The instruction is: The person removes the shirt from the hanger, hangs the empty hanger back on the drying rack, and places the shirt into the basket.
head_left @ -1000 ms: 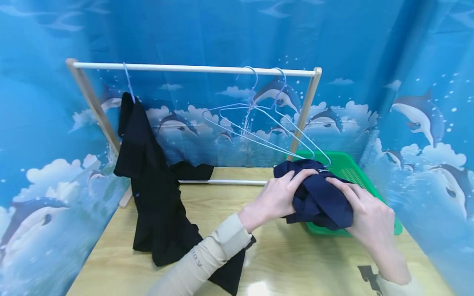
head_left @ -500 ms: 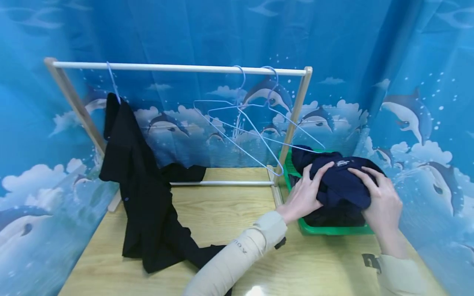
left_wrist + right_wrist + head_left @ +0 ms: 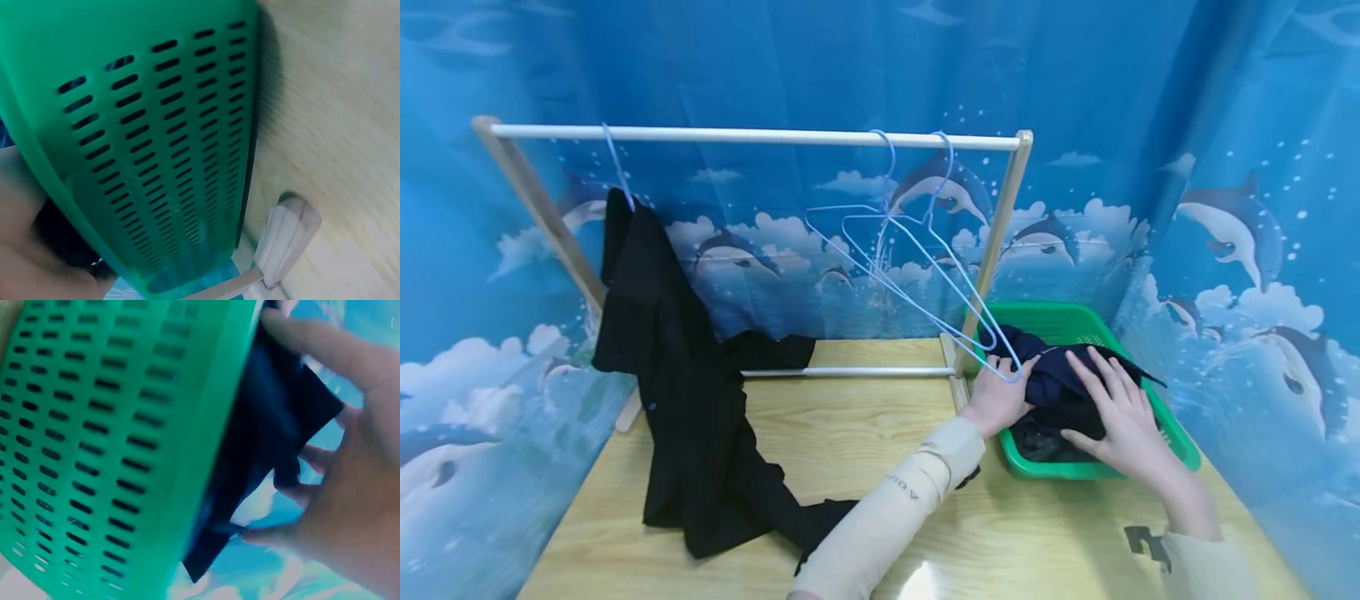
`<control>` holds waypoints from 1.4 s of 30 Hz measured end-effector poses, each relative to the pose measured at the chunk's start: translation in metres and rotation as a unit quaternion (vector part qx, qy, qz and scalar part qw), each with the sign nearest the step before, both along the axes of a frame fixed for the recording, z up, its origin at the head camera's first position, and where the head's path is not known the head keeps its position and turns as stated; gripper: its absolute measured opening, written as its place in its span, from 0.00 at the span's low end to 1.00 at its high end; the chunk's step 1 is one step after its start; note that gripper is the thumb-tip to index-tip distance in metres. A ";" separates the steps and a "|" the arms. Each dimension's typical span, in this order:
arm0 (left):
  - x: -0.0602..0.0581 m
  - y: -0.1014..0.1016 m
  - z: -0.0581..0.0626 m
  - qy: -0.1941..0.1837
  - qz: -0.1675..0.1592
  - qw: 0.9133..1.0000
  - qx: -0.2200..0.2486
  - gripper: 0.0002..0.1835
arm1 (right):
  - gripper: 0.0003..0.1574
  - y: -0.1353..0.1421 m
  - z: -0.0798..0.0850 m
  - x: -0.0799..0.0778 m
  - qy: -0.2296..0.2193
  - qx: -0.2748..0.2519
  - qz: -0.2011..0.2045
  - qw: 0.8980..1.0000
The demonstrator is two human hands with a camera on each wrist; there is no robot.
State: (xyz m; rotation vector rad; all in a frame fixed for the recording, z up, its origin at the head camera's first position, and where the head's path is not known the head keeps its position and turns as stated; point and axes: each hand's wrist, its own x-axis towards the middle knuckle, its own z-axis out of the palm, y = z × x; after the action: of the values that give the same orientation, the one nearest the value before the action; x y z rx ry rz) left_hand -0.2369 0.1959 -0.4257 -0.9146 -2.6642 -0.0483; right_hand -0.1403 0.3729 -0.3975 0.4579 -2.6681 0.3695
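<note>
A navy garment [image 3: 1047, 379] lies bunched on top of darker cloth inside the green basket [image 3: 1075, 470]. My left hand [image 3: 997, 400] reaches over the basket's left rim and grips the garment's near left part; the lower corners of the hangers overlap this hand in the head view. On the right, my right hand [image 3: 1123, 425] is spread above the basket, its fingertips at the garment's right side. The right wrist view shows navy cloth [image 3: 269, 419] hanging over the rim between thumb and fingers. Most left fingertips are hidden by cloth and rim.
A rack with a white rail [image 3: 752, 135] stands behind. Two bare wire hangers [image 3: 886, 213] hang near its right post [image 3: 1000, 225], close over the basket. A black garment [image 3: 681, 375] hangs at the left, trailing onto the wooden table [image 3: 850, 425]. Dolphin-print curtains enclose the table.
The navy garment has moved right and down into the basket. My right hand has loosened and spread its fingers, while the hangers have swung and now hang over my left hand.
</note>
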 end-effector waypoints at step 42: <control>0.012 -0.021 -0.002 -0.061 -0.039 0.997 0.032 0.32 | 0.48 -0.010 -0.032 -0.031 -0.216 0.008 -0.115 0.970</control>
State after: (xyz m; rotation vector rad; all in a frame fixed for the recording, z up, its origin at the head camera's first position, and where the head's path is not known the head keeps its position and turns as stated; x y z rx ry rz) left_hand -0.2249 0.1749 -0.4280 -1.0264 -2.7189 -0.2118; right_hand -0.1709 0.3625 -0.4297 0.0696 -3.1032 0.4160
